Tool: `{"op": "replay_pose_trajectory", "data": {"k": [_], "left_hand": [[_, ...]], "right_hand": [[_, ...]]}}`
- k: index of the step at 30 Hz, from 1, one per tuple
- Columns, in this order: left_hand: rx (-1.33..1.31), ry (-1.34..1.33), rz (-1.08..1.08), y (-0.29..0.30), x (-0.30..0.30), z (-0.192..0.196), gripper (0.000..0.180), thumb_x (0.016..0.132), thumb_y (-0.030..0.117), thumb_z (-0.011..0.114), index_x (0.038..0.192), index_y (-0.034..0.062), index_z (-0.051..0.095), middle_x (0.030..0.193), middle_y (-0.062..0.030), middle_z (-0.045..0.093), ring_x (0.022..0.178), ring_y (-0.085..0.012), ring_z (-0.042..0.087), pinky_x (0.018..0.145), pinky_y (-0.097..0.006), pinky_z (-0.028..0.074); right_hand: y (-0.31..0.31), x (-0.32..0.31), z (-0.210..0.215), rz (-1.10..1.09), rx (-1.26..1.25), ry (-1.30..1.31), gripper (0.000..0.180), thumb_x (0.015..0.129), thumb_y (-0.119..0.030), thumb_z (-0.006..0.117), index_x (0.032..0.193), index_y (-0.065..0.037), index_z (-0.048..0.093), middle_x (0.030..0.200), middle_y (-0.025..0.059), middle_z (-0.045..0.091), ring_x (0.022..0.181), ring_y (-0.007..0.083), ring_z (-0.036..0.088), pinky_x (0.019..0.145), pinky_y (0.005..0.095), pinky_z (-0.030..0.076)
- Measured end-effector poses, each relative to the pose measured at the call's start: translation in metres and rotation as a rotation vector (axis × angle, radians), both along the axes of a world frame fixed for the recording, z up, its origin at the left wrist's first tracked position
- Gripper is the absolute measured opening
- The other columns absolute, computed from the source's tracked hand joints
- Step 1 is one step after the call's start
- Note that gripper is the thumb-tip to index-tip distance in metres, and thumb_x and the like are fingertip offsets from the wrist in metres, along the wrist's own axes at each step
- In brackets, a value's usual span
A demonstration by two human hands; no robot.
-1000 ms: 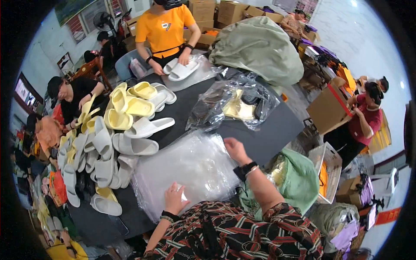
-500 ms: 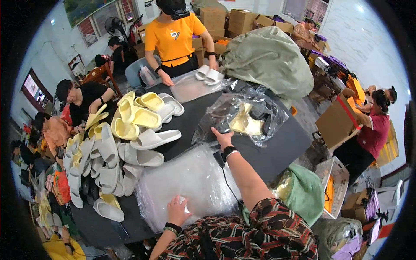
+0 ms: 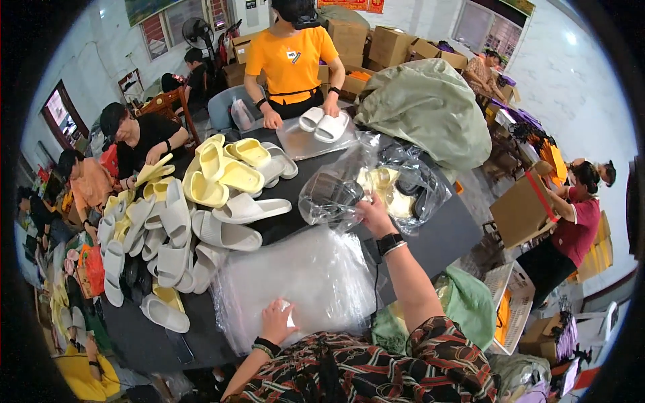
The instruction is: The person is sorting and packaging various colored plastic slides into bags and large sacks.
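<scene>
My right hand [image 3: 376, 215] closes on the edge of a clear plastic bag [image 3: 322, 209] with a pair of dark slippers [image 3: 336, 190] inside. Just beyond my fingers lies another clear bag holding pale yellow slippers [image 3: 381, 185] and dark ones. My left hand [image 3: 276, 322] rests, fingers spread, on a stack of flat clear plastic bags [image 3: 306, 275]. A small white piece [image 3: 289, 314] shows beside its thumb; whether the hand grips it I cannot tell. Left of the stack is a heap of loose grey slippers [image 3: 228, 232] and yellow slippers [image 3: 240, 176].
Across the dark table [image 3: 430, 248], a person in an orange shirt [image 3: 295, 64] handles white slippers [image 3: 324, 124] on a clear bag. A large green sack [image 3: 423, 111] bulges at the far right edge. A white crate [image 3: 514, 302] and a green cloth [image 3: 470, 305] are at my right.
My right hand has shifted right and gripped the bag with the dark slippers, whose plastic is now pulled up. My left hand stays on the stack. The whole view has shifted slightly.
</scene>
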State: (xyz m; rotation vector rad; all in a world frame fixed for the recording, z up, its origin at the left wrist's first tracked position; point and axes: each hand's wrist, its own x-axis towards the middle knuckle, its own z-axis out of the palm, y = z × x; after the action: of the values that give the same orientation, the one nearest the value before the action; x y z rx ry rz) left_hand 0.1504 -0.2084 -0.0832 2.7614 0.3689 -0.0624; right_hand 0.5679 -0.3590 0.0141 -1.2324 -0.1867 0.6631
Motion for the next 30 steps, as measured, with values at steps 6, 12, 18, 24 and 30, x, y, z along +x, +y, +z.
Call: {"op": "replay_pose_trajectory", "data": {"k": [6,12,18,24,30], "left_hand": [[-0.203,-0.288,0.113,0.052,-0.012,-0.03,0.048,0.073,0.028,0.077,0.115,0.0076,0.062,0.13,-0.0211,0.051,0.114,-0.037,0.052,0.094,-0.051,0.043],[-0.811,-0.786,0.855,0.113,-0.06,-0.022,0.026,0.091,0.005,0.059,0.116,-0.0016,0.06,0.103,-0.008,0.065,0.098,-0.018,0.061,0.086,-0.03,0.049],[-0.722,-0.806,1.24,0.126,-0.106,0.024,0.028,0.099,0.026,0.054,0.108,0.0015,0.064,0.086,-0.004,0.065,0.074,-0.0096,0.058,0.064,-0.024,0.045],[-1.107,-0.053,1.183,0.109,-0.111,0.039,0.08,0.086,0.076,0.04,0.102,0.0009,0.062,0.076,-0.0066,0.061,0.055,-0.0143,0.057,0.047,-0.026,0.041],[-1.337,-0.034,1.227,0.077,-0.087,0.039,0.072,0.088,0.068,0.047,0.118,0.0021,0.052,0.094,-0.0147,0.06,0.056,-0.0195,0.059,0.047,-0.03,0.042]], "right_hand": [[-0.004,-0.052,0.092,0.519,0.054,-0.264,0.042,0.085,-0.001,0.055,0.126,-0.007,0.052,0.088,0.0004,0.058,0.072,0.0112,0.06,0.061,0.0239,0.048],[0.023,-0.079,0.101,0.584,-0.095,-0.555,0.054,0.089,-0.004,0.064,0.139,-0.013,0.047,0.113,0.0033,0.059,0.096,0.0101,0.058,0.083,0.0265,0.05],[0.012,-0.093,-0.007,0.29,-0.485,-0.686,0.028,0.091,-0.019,0.065,0.112,-0.001,0.064,0.097,0.0109,0.07,0.084,0.0174,0.066,0.075,0.0305,0.053],[0.009,-0.151,-0.05,0.67,-0.832,-0.585,0.058,0.091,-0.054,0.058,0.116,-0.001,0.063,0.102,0.0148,0.068,0.087,0.0219,0.065,0.078,0.0351,0.051],[-0.002,-0.161,-0.052,0.752,-0.803,-0.335,0.057,0.092,-0.05,0.06,0.123,-0.002,0.059,0.111,0.015,0.065,0.097,0.0223,0.064,0.078,0.0343,0.053]]}}
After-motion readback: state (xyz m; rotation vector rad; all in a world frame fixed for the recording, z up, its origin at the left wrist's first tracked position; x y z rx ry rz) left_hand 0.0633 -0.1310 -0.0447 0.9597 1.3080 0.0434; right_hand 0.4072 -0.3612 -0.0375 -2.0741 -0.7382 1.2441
